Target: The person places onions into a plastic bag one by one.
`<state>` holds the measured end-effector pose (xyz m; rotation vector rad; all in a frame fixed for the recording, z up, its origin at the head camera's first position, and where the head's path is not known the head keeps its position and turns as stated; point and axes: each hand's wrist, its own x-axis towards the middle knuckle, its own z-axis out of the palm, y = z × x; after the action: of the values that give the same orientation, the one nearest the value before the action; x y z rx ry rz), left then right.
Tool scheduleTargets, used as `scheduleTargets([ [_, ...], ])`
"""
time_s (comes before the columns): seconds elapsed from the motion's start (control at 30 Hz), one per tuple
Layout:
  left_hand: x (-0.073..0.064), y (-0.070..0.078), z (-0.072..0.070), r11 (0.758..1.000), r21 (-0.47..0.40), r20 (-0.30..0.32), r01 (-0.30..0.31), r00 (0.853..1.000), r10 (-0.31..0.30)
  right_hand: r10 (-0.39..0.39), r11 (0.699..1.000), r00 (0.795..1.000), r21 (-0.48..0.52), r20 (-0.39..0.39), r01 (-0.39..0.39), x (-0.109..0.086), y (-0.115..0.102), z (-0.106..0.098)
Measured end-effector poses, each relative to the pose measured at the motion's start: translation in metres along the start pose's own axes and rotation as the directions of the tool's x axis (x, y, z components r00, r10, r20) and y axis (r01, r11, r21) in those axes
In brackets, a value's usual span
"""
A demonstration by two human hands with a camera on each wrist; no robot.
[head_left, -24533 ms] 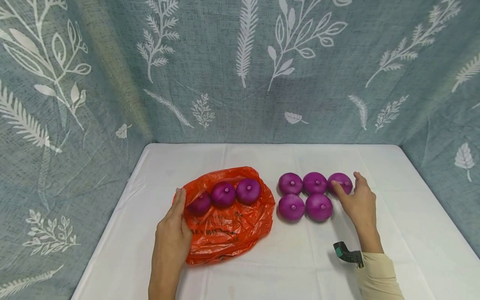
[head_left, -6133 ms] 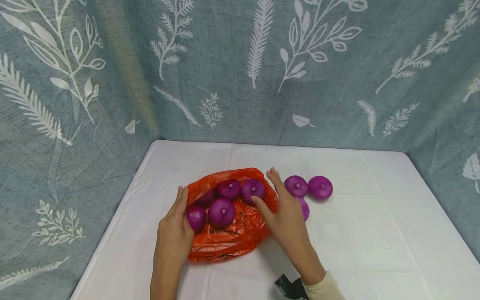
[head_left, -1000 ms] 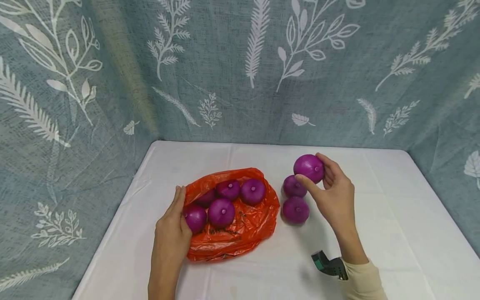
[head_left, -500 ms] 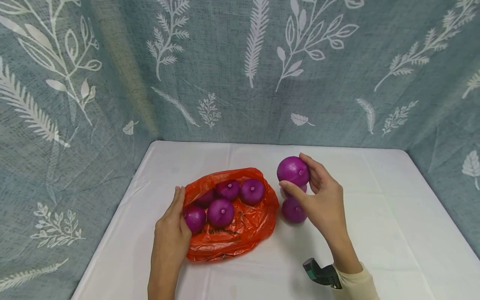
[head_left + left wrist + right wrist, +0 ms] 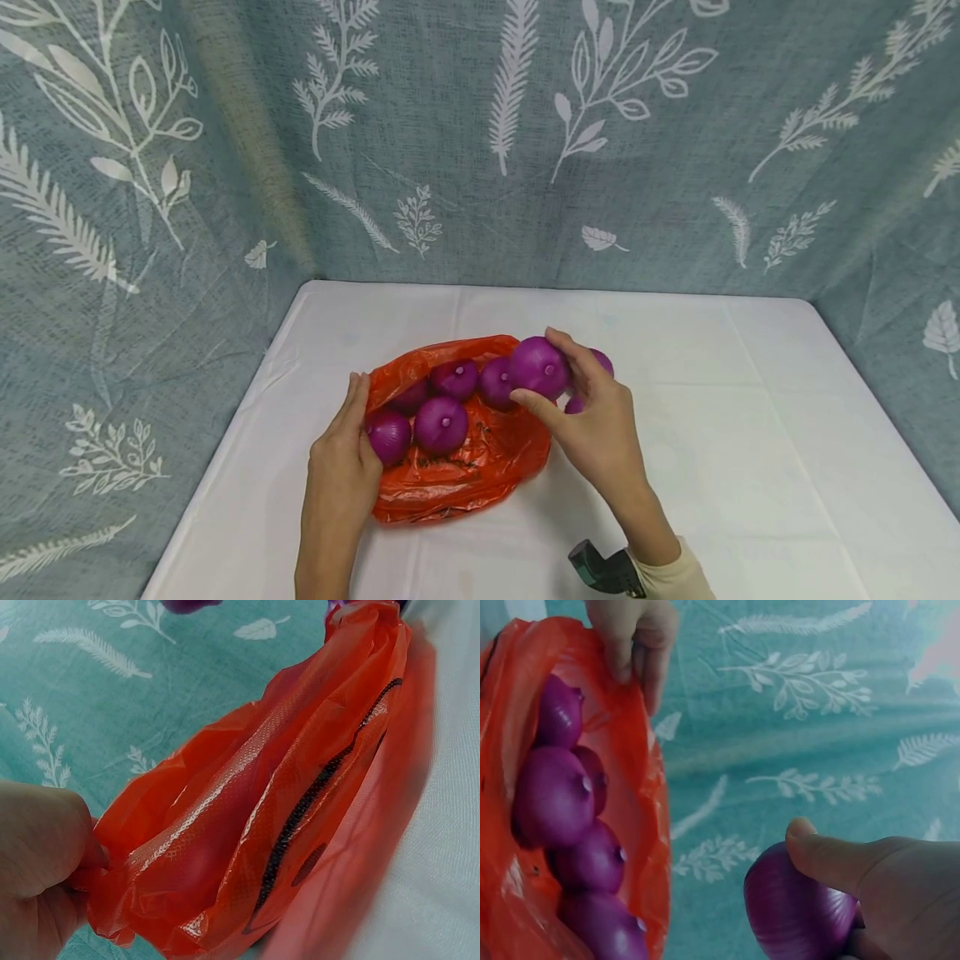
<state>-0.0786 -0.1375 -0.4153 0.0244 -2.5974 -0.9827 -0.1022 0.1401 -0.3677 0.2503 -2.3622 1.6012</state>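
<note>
Between my right hand's point(image 5: 600, 429) thumb and fingers is a purple onion point(image 5: 538, 367), held above the right rim of a red plastic bag point(image 5: 457, 496). The right wrist view shows this onion point(image 5: 795, 907) apart from the bag. My left hand point(image 5: 337, 471) pinches the bag's left edge, as the left wrist view confirms with the film point(image 5: 112, 892) gathered in the fingers. Several onions point(image 5: 442, 425) lie in the open bag, one of them mostly in shadow at the back left. Behind my right hand two more onions point(image 5: 602, 362) are partly hidden.
A white cloth point(image 5: 750, 467) covers the table. Patterned green-blue curtains point(image 5: 480, 208) stand at its back and both sides. A dark device point(image 5: 603, 571) is worn on my right wrist and sticks out to the left.
Over the last second my right hand has carried the onion leftward from beyond the table onions to the bag's right rim. Earlier, more onions lay on the table and fewer in the bag.
</note>
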Motion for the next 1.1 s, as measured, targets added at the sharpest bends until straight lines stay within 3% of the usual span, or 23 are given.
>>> scheduleTargets([
  [0.33, 0.000, -0.001, 0.000, 1.000, -0.008, 0.011, 0.008, 1.000, -0.007, 0.001, 1.000, 0.998, -0.024, 0.064, 0.000, -0.007, 0.012, 0.021],
  [0.57, -0.001, -0.002, -0.001, 1.000, -0.013, 0.006, 0.002, 1.000, -0.002, -0.008, 0.986, 0.997, -0.167, 0.083, 0.022, -0.012, 0.026, 0.039],
  [1.1, -0.001, -0.005, -0.001, 0.999, -0.034, -0.005, -0.013, 1.000, 0.013, 0.027, 0.956, 0.988, -0.294, 0.150, 0.018, -0.024, 0.049, 0.067],
])
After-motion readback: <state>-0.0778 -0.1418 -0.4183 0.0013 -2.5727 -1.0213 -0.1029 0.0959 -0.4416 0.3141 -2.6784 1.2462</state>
